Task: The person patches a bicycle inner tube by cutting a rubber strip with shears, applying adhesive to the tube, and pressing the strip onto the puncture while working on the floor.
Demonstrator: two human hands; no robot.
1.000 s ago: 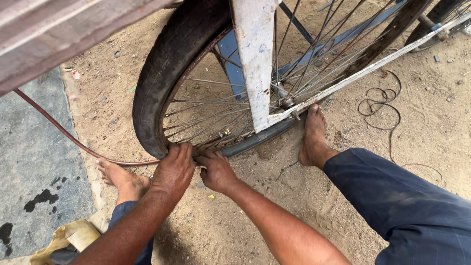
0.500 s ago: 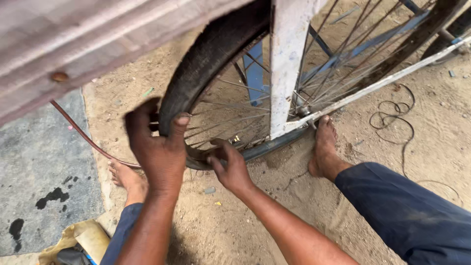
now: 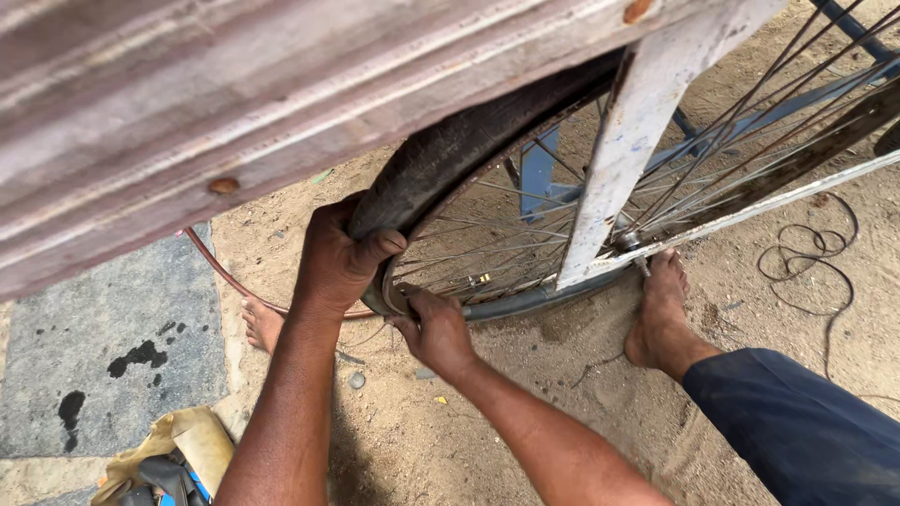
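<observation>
The weathered wooden cart body [image 3: 281,103] fills the view from nine o'clock round to one o'clock, and it hides the top of the wheel from me; if I lean in, my head is the first thing to meet its edge. Below it stands the spoked wheel [image 3: 600,234], with the black tyre [image 3: 441,159] curving from the centre up toward one o'clock and the bare metal rim [image 3: 525,300] showing along the bottom. A pale painted strut [image 3: 628,150] crosses in front of the spokes. My left hand [image 3: 337,258] is wrapped tight around the tyre at about ten o'clock of the wheel, thumb on the outer face, fingers curled behind. My right hand [image 3: 436,328] sits just below it at the rim, fingers hooked into the gap between tyre and rim; I cannot tell whether they grip a tool. As I judge it, the risk is pinching: if the tyre snaps back, my right fingers are caught against the rim. My bare right foot [image 3: 661,319] rests near the rim at five o'clock, exposed should the wheel turn. A thin reddish hose [image 3: 220,267] runs by my left foot [image 3: 262,323].
</observation>
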